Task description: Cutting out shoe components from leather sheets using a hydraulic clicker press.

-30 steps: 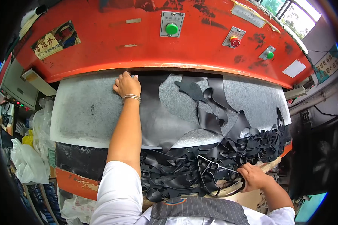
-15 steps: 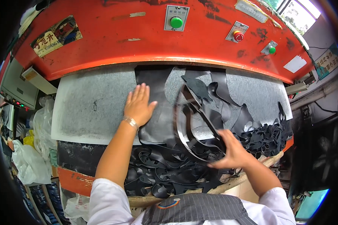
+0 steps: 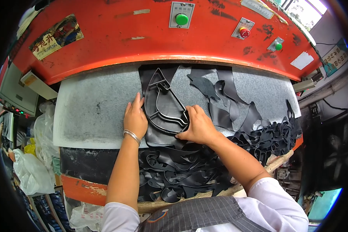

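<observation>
Die [image 3: 157, 103] lies on black sheet [image 3: 156, 139], right hand [image 3: 199, 125] clasping its edge, left hand [image 3: 135, 120] unclenched.

Right hand [image 3: 200, 125] brought metal cutting die [image 3: 176, 99] up from scrap heap [image 3: 174, 170] near me — blurred mid-swing half second before — and had it down on black sheet [image 3: 158, 139], narrow tip pointing away. Left hand [image 3: 135, 121] came back from sheet's far edge to its left side, just beside die.

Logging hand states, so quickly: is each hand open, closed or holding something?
Left hand: open, beside the curved metal cutting die.
Right hand: closed, holding that die's near right corner.
</observation>
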`<state>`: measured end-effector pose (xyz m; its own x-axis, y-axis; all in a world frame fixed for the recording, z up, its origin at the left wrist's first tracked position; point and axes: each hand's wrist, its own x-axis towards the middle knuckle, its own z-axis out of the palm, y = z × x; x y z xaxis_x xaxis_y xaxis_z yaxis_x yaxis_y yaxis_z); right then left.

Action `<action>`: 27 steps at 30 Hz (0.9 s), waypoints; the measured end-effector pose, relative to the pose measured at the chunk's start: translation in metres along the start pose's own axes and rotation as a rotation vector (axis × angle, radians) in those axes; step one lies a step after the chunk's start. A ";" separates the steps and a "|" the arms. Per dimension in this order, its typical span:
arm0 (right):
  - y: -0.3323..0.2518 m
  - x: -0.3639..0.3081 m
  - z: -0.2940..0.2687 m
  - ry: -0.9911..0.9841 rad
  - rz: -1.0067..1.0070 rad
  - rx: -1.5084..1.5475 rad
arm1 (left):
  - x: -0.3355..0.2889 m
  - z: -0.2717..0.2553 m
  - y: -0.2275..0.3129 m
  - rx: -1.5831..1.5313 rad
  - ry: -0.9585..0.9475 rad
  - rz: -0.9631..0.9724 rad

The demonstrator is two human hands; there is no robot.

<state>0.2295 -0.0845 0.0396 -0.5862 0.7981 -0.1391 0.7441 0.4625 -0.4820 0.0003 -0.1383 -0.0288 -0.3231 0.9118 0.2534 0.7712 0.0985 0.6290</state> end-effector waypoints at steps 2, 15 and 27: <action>0.006 0.002 0.001 -0.006 -0.015 0.002 | -0.004 0.004 -0.003 0.007 -0.014 0.011; 0.090 -0.012 0.002 0.057 -0.413 0.041 | -0.026 0.005 0.004 -0.014 -0.033 0.022; 0.106 -0.007 0.015 0.177 -0.411 0.061 | -0.028 0.005 0.003 -0.007 -0.048 0.039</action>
<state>0.3079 -0.0471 -0.0232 -0.7614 0.6091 0.2219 0.4376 0.7355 -0.5173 0.0151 -0.1615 -0.0377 -0.2659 0.9331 0.2420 0.7789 0.0601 0.6242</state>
